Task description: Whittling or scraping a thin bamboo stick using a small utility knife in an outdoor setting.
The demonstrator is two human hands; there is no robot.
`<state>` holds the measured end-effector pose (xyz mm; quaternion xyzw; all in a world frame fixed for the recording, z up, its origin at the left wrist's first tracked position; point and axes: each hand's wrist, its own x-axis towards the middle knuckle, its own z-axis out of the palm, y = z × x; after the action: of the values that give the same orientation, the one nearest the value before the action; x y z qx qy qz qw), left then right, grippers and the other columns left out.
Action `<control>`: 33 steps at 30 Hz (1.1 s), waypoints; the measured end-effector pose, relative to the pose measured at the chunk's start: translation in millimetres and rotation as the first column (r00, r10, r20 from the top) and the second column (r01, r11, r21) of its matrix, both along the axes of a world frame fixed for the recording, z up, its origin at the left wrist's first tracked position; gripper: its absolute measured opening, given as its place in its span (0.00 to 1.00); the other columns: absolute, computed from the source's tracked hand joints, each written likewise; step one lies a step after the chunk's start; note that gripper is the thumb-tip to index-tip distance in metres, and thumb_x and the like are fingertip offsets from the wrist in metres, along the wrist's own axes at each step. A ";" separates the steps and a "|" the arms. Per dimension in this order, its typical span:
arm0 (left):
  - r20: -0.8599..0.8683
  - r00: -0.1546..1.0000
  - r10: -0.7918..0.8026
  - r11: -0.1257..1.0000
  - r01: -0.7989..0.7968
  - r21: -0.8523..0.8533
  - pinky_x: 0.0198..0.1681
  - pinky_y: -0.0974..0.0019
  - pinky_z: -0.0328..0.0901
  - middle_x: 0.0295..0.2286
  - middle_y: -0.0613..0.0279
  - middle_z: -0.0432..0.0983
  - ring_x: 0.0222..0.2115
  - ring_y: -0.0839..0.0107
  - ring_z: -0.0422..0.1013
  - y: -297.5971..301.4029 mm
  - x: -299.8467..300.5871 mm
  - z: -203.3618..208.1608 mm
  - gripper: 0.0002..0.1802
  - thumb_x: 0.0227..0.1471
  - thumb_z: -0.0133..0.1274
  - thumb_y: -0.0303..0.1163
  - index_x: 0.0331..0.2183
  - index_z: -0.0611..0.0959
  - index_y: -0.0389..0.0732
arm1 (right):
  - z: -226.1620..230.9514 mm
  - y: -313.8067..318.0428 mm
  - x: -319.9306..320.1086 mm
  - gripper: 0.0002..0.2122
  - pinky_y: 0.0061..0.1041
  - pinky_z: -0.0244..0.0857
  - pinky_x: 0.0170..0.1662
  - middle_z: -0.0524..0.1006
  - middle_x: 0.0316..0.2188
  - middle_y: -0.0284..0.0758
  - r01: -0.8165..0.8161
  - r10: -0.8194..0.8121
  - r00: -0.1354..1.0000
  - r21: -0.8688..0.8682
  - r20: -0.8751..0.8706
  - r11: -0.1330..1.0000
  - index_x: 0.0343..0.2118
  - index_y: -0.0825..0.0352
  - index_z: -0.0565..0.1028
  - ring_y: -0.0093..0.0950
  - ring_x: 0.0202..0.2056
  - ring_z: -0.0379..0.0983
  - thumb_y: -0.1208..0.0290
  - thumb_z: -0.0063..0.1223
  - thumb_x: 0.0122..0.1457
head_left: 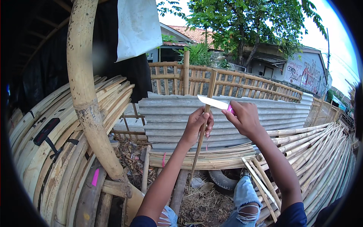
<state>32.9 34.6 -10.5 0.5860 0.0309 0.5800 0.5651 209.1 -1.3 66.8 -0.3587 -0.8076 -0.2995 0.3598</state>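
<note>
My left hand is closed around a long, narrow bamboo strip. The strip stands nearly upright, leaning slightly, and its lower end reaches down toward the ground between my legs. In my right hand is a knife with a pale blade and a pink handle, mostly covered by my fingers. The blade points left and crosses the strip just above my left hand. Whether its edge touches the strip, I cannot tell.
A thick bamboo post rises at the left, beside stacked split bamboo. On that stack lie a black device and a pink strip. Ahead stands a corrugated sheet. Bamboo poles fill the right, near a tyre.
</note>
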 end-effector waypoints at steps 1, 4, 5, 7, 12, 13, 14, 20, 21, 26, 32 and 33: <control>0.021 0.999 -0.033 0.999 0.033 0.014 0.11 0.78 0.52 0.11 0.69 0.58 0.09 0.82 0.54 -2.1 -0.5 1.7 0.23 0.54 0.47 0.52 0.27 0.68 0.40 | -0.2 0.0 1.2 0.21 0.34 0.54 0.17 0.65 0.08 0.36 0.008 -0.010 0.999 0.043 0.034 0.999 0.15 0.64 0.67 0.37 0.12 0.64 0.49 0.50 0.53; -0.011 0.999 -0.035 0.999 0.035 0.013 0.10 0.80 0.48 0.11 0.71 0.55 0.09 0.84 0.51 0.0 0.0 -3.8 0.27 0.53 0.44 0.57 0.25 0.68 0.39 | -4.3 2.9 1.8 0.22 0.32 0.53 0.16 0.63 0.06 0.33 0.001 -0.005 0.999 0.095 0.048 0.995 0.13 0.62 0.67 0.34 0.10 0.63 0.47 0.52 0.51; -0.028 0.999 0.026 1.000 -0.026 0.000 0.10 0.81 0.44 0.11 0.73 0.53 0.08 0.86 0.48 -0.3 2.5 -6.0 0.29 0.53 0.42 0.59 0.23 0.67 0.40 | -5.6 3.9 0.1 0.22 0.32 0.53 0.16 0.63 0.06 0.33 -0.004 -0.001 0.999 0.093 0.044 0.996 0.13 0.62 0.67 0.34 0.10 0.63 0.47 0.52 0.51; -0.020 0.999 0.048 0.999 -0.048 -0.006 0.10 0.81 0.44 0.11 0.73 0.53 0.09 0.86 0.48 -2.2 4.5 -5.8 0.29 0.53 0.42 0.59 0.22 0.66 0.41 | -6.5 3.5 -2.0 0.22 0.32 0.51 0.16 0.61 0.07 0.35 -0.041 0.037 0.999 0.147 0.029 0.988 0.12 0.64 0.64 0.35 0.10 0.61 0.50 0.55 0.49; 0.032 0.999 0.032 0.999 -0.031 -0.014 0.10 0.81 0.42 0.11 0.74 0.52 0.09 0.87 0.47 -3.0 5.8 -8.1 0.30 0.53 0.41 0.61 0.20 0.63 0.43 | -7.2 4.2 -3.3 0.22 0.30 0.51 0.15 0.62 0.07 0.34 -0.055 0.052 0.998 0.171 0.026 0.984 0.12 0.63 0.64 0.34 0.10 0.61 0.50 0.55 0.49; -0.003 0.999 0.049 0.999 -0.049 0.004 0.10 0.81 0.42 0.12 0.74 0.52 0.09 0.87 0.47 -2.1 5.3 -9.1 0.30 0.53 0.40 0.61 0.20 0.63 0.43 | -7.8 4.8 -3.9 0.23 0.30 0.51 0.15 0.62 0.07 0.33 -0.060 0.055 0.998 0.178 0.031 0.982 0.12 0.63 0.63 0.33 0.10 0.61 0.50 0.55 0.49; -0.037 0.997 0.067 0.998 -0.066 0.023 0.10 0.81 0.42 0.12 0.74 0.52 0.10 0.87 0.47 -1.9 5.0 -9.8 0.30 0.52 0.40 0.62 0.19 0.62 0.44 | -8.8 5.5 -5.1 0.23 0.30 0.51 0.15 0.62 0.07 0.33 -0.062 0.058 0.998 0.176 0.030 0.982 0.12 0.63 0.63 0.33 0.10 0.61 0.50 0.55 0.49; -0.015 0.982 0.189 0.982 -0.189 0.026 0.11 0.79 0.39 0.11 0.76 0.50 0.10 0.87 0.47 3.3 7.2 -13.2 0.32 0.51 0.38 0.66 0.18 0.61 0.45 | -2.1 13.4 -9.1 0.24 0.24 0.53 0.14 0.63 0.08 0.28 -0.036 -0.022 0.988 0.373 0.150 0.927 0.11 0.59 0.63 0.25 0.10 0.62 0.45 0.53 0.49; -0.016 0.982 0.188 0.982 -0.187 0.028 0.11 0.79 0.39 0.11 0.76 0.50 0.10 0.87 0.47 3.5 7.4 -12.7 0.32 0.51 0.38 0.66 0.18 0.61 0.45 | -1.0 15.6 -10.0 0.24 0.23 0.53 0.14 0.62 0.08 0.27 -0.038 -0.033 0.986 0.418 0.162 0.908 0.11 0.58 0.63 0.24 0.10 0.62 0.44 0.53 0.49; 0.064 0.957 0.284 0.957 -0.279 -0.073 0.13 0.77 0.39 0.13 0.76 0.48 0.12 0.86 0.45 -2.4 8.7 -6.2 0.30 0.52 0.42 0.62 0.16 0.59 0.47 | -2.3 21.7 -17.1 0.24 0.22 0.54 0.14 0.62 0.08 0.26 -0.003 -0.076 0.987 0.487 0.141 0.873 0.11 0.58 0.62 0.22 0.10 0.62 0.42 0.53 0.48; 0.050 0.909 0.414 0.908 -0.408 -0.096 0.13 0.77 0.39 0.13 0.76 0.49 0.12 0.85 0.46 -4.1 4.1 -3.3 0.30 0.53 0.40 0.61 0.17 0.60 0.46 | 4.8 25.1 -26.5 0.25 0.22 0.53 0.13 0.63 0.08 0.26 -0.004 -0.075 0.988 0.506 0.137 0.863 0.11 0.58 0.62 0.22 0.10 0.62 0.41 0.52 0.48; 0.050 0.907 0.417 0.906 -0.411 -0.095 0.13 0.77 0.39 0.13 0.76 0.49 0.12 0.85 0.46 -3.4 4.0 -3.1 0.30 0.53 0.40 0.61 0.17 0.60 0.46 | 6.7 25.8 -28.0 0.25 0.22 0.52 0.13 0.63 0.08 0.27 0.010 -0.076 0.990 0.485 0.117 0.874 0.10 0.58 0.62 0.22 0.09 0.62 0.42 0.52 0.48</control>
<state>36.9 31.2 -13.6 0.5221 0.1590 0.7047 0.4533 181.1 24.5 73.4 -0.2548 -0.7212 -0.5226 0.3766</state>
